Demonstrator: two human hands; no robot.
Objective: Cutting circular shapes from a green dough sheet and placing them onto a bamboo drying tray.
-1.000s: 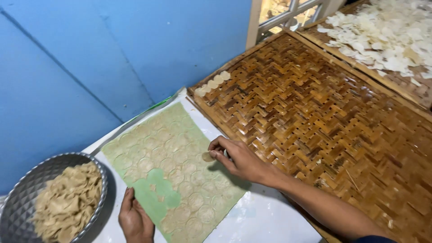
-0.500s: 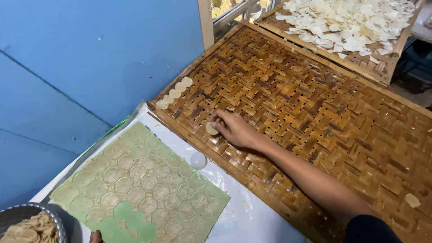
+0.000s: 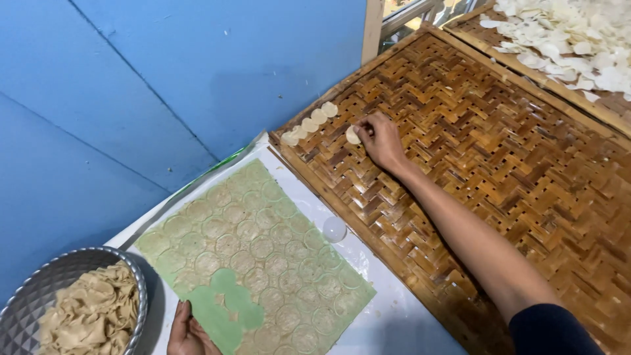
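My right hand [image 3: 381,139] reaches onto the woven bamboo tray [image 3: 499,164] and pinches a pale dough round [image 3: 353,135], just below a short row of several pale rounds [image 3: 309,123] near the tray's left corner. My left hand [image 3: 188,332] rests at the near edge of a green sheet [image 3: 253,256] covered with thin dough cut into circles. A few circles near my left hand are gone, leaving bare green.
A metal bowl [image 3: 39,283] of dough scraps sits at the lower left. A small round cutter [image 3: 334,229] lies on the white surface by the sheet. A second bamboo tray [image 3: 578,39] full of white rounds is at the top right. A blue wall runs behind.
My right hand has lifted a round from the green sheet and carried it up and across the bamboo tray toward the row of rounds. The view shifted with it.
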